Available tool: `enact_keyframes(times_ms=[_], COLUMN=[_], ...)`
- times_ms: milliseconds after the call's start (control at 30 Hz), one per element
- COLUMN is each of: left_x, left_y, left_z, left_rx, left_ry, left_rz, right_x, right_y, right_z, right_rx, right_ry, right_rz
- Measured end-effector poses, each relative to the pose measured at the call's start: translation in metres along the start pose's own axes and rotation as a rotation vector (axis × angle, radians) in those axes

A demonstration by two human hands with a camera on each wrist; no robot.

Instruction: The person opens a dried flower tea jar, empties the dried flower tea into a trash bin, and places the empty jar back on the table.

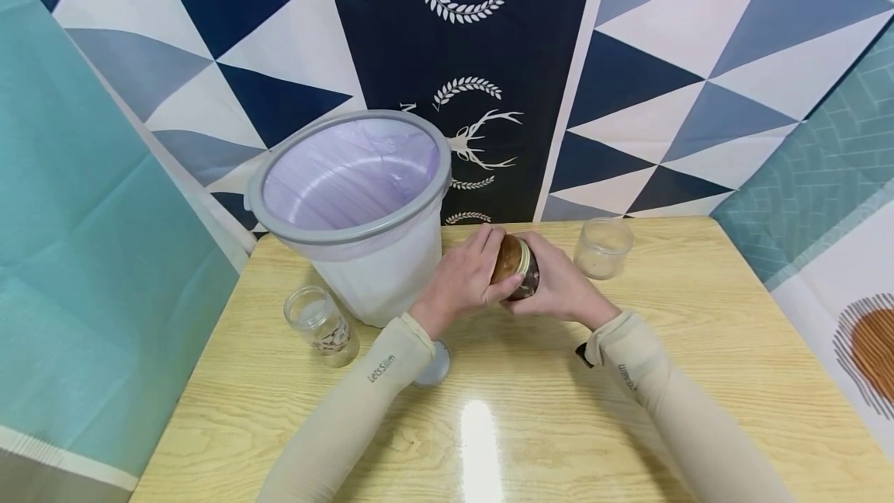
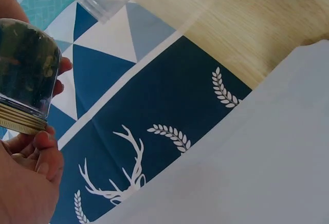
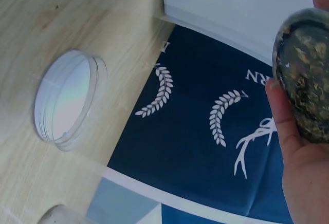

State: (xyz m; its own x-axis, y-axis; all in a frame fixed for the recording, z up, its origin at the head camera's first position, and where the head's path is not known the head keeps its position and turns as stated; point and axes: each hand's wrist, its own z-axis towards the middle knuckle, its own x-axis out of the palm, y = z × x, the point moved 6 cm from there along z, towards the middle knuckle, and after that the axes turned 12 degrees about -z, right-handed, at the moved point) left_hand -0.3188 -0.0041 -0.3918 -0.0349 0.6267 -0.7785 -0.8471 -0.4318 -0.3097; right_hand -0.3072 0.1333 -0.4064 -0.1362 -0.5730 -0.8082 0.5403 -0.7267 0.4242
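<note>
A glass jar of dark dried stuff with a gold-brown lid is held tilted just above the wooden table, at its middle back. My left hand grips the lid end, thumb and fingers curled round it. My right hand wraps round the glass body from the right. The left wrist view has the jar above its gold lid rim, with my left hand below. In the right wrist view the jar lies against my right hand.
A grey-rimmed white bin with a lilac liner stands at the back left, close to my left hand. An open glass jar is at the left and an empty clear jar at the back right. A clear lid lies under my left forearm.
</note>
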Motion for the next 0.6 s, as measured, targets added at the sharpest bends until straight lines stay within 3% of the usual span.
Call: enact_keyframes(times_ms=[167,367,467,600], left_x=[0.001,0.006,0.008,0.008], left_y=[-0.002,0.004,0.008,0.009], left_z=[-0.001,-0.003,-0.006,-0.01], left_rx=[0.001,-0.139,-0.194,-0.201], left_ry=[-0.038,-0.077,-0.054,0.005], left_rz=[0.031,-0.002,-0.018,-0.049], right_x=[0.003,0.003,0.006,0.006], right_y=[0.001,0.001,-0.001,-0.009], right_z=[-0.003,-0.002,-0.002,-0.005], right_rx=[-0.037,-0.101,-0.104,-0.048], right_ry=[-0.076,-0.166,-0.14,-0.09], right_rz=[-0.015,-0.178,-0.177,-0.129])
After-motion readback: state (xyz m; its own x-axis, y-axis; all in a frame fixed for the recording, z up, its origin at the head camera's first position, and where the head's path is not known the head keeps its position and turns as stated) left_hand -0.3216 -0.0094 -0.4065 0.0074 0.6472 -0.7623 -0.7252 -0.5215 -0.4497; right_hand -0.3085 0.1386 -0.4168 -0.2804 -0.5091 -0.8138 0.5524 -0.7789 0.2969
